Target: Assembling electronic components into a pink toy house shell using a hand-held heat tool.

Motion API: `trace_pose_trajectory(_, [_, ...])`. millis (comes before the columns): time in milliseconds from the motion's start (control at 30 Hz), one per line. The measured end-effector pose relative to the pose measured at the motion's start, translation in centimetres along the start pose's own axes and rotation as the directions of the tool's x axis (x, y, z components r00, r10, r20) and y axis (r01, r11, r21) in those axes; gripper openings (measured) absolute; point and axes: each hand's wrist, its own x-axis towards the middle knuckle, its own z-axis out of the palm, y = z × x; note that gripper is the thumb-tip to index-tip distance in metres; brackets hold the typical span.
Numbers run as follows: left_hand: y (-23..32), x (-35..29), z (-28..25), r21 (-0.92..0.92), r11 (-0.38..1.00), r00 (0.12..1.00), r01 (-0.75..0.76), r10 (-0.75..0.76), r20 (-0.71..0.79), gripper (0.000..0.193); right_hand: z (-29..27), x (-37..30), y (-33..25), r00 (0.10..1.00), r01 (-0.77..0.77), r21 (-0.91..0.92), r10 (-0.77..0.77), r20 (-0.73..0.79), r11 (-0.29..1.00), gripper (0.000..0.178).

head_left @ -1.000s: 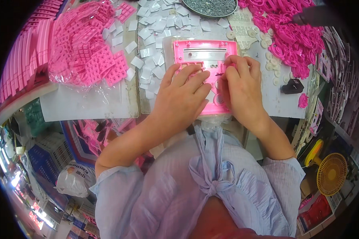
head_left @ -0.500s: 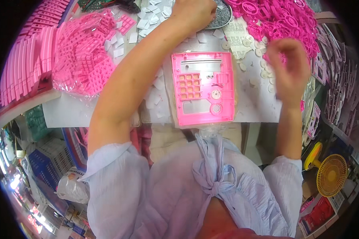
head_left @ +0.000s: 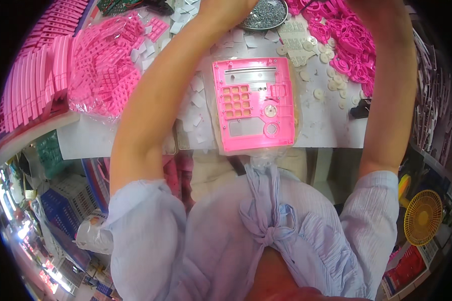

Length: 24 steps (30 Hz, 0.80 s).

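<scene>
In front of me lies a pink plastic housing (head_left: pixel 256 136), open side up, with a grid of square holes, a clear window strip and a round white disc (head_left: pixel 270 111) in it. Neither hand touches it. My left hand (head_left: pixel 229 10) is at the top edge, beside a round metal dish (head_left: pixel 287 14) of small screws (head_left: pixel 264 16); its fingers are cut off by the frame. My right hand (head_left: pixel 374 6) reaches over the pile of bright pink ring-shaped parts (head_left: pixel 356 55), its fingers out of frame. A dark thin thing (head_left: pixel 307 6) shows near that pile.
On the left are bagged pink keypad parts (head_left: pixel 105 65) and stacked pink shells (head_left: pixel 32 85). White paper squares (head_left: pixel 197 100) and white discs (head_left: pixel 332 83) are scattered about. A black object (head_left: pixel 360 109) sits by my right forearm; a yellow fan (head_left: pixel 423 217) stands lower right.
My right hand has moved up and away over the pink ring pile. My left hand has shifted slightly up and left. The black object has come into sight.
</scene>
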Motion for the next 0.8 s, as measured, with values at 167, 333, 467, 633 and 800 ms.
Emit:
trace_pose_trajectory(167, [8.2,-11.2,-5.6,-0.508,0.861,0.972,0.025,0.098,0.214,0.011,0.3,-8.8,1.1,0.998,-0.059,0.453,0.047,0.039,0.89,0.037])
trace_pose_trajectory(333, [11.0,-16.9,-5.9,-0.446,0.891,0.995,-0.092,0.099,-0.007,0.016,3.2,-12.3,0.9,0.99,0.033,0.343,-0.078,0.119,0.939,0.04])
trace_pose_trajectory(467, [11.3,-17.2,-5.9,-0.5,0.863,0.998,-0.066,0.053,-0.041,0.018,3.9,-12.5,0.1,0.993,0.003,0.316,-0.04,0.11,0.949,0.037])
trace_pose_trajectory(633, [11.1,-17.6,-5.3,-0.528,0.844,0.996,-0.092,0.068,-0.066,0.023,4.8,-12.7,0.7,0.998,0.004,0.337,-0.026,0.061,0.941,0.034])
trace_pose_trajectory(800, [11.3,-17.2,-6.2,-0.318,0.944,0.996,-0.089,0.075,-0.057,0.022,4.5,-13.8,2.7,0.999,0.009,0.332,0.003,-0.037,0.943,0.032])
